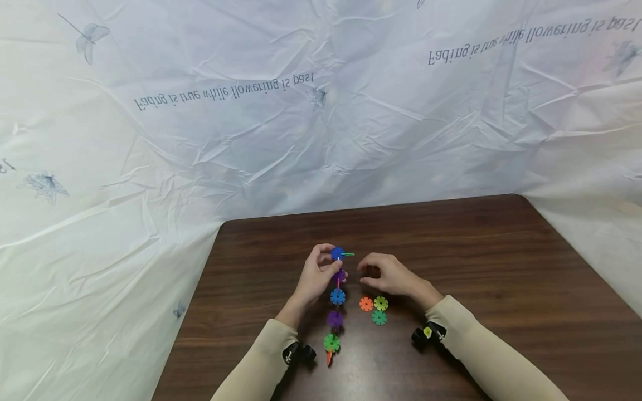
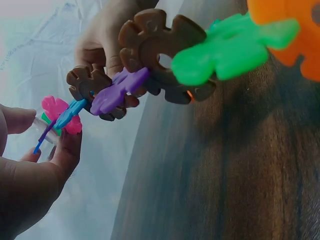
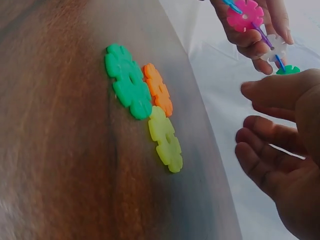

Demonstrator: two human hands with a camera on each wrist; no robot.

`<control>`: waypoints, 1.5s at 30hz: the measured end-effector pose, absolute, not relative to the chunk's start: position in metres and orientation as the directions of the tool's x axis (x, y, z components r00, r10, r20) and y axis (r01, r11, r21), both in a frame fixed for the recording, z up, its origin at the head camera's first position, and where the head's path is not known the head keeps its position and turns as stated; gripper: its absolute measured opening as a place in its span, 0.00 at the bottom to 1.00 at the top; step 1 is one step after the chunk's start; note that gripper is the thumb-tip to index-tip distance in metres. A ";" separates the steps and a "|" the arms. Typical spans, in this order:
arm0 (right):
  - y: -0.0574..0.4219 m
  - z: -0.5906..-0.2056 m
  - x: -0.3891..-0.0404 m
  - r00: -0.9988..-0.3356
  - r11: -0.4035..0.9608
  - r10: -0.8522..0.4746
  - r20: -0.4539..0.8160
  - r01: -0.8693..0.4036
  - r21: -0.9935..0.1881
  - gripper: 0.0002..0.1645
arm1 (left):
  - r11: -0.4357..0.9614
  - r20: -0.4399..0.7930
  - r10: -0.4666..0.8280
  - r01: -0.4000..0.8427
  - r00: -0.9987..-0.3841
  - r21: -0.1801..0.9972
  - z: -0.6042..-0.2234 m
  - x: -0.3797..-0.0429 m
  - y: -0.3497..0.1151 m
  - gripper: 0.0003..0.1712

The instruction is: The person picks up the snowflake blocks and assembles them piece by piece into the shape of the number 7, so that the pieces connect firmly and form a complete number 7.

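A chain of interlocking plastic snowflake discs point(image 1: 337, 297) runs from the head view's centre toward the person. My left hand point(image 1: 312, 278) pinches it near its far end, with thumb and fingers at a white disc point(image 3: 275, 48). Past that grip are a blue disc point(image 1: 337, 254) and a green disc point(image 1: 348, 254) seen edge-on. The near end has a green disc point(image 1: 331, 343) and an orange disc point(image 1: 329, 357). Brown discs point(image 2: 155, 42) also show in the left wrist view. Just right of the chain, my right hand point(image 1: 393, 274) has loosely bent fingers, apart from it and holding nothing.
Three loose discs lie on the brown wooden table point(image 1: 451, 250) below the right hand: orange point(image 1: 366, 303), yellow-green point(image 1: 381, 303) and green point(image 1: 379, 317). White printed sheeting point(image 1: 321, 139) hangs behind and beside the table. Each wrist wears a small black camera point(image 1: 421, 337).
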State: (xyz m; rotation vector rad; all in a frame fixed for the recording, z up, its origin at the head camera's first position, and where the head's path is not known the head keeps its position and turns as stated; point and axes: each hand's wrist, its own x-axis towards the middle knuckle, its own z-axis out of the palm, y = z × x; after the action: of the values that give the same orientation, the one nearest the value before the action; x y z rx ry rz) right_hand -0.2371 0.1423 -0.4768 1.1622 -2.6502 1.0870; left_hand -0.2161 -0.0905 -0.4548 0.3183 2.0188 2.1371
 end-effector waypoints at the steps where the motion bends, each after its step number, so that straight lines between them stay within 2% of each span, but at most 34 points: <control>1: 0.142 -0.477 -0.237 -0.712 0.474 -0.641 0.288 -0.662 -0.581 0.14 | -0.065 0.030 0.276 0.012 -0.961 0.998 -0.455 -0.216 -0.090 0.22; 11: 0.142 -0.477 -0.234 -0.682 0.481 -0.717 0.141 -0.631 -0.609 0.17 | -0.087 0.028 0.259 0.006 -0.965 0.996 -0.455 -0.217 -0.090 0.23; 33: 0.140 -0.479 -0.228 -0.620 0.465 -0.779 0.092 -0.669 -0.580 0.16 | -0.157 -0.002 0.214 -0.036 -0.977 0.987 -0.456 -0.217 -0.090 0.22; 40: 0.140 -0.481 -0.229 -0.603 0.473 -0.797 0.042 -0.665 -0.578 0.17 | -0.131 0.011 0.246 -0.022 -0.969 0.991 -0.455 -0.218 -0.091 0.27; 45: 0.140 -0.481 -0.229 -0.588 0.483 -0.808 0.015 -0.678 -0.554 0.20 | -0.125 0.023 0.266 -0.010 -0.964 0.992 -0.456 -0.218 -0.091 0.25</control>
State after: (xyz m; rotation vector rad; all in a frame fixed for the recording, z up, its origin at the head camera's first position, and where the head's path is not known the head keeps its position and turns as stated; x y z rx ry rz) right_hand -0.2291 0.1401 -0.4813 1.4911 -2.9132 0.8921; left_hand -0.2177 -0.0913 -0.4560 0.2897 1.9437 2.2073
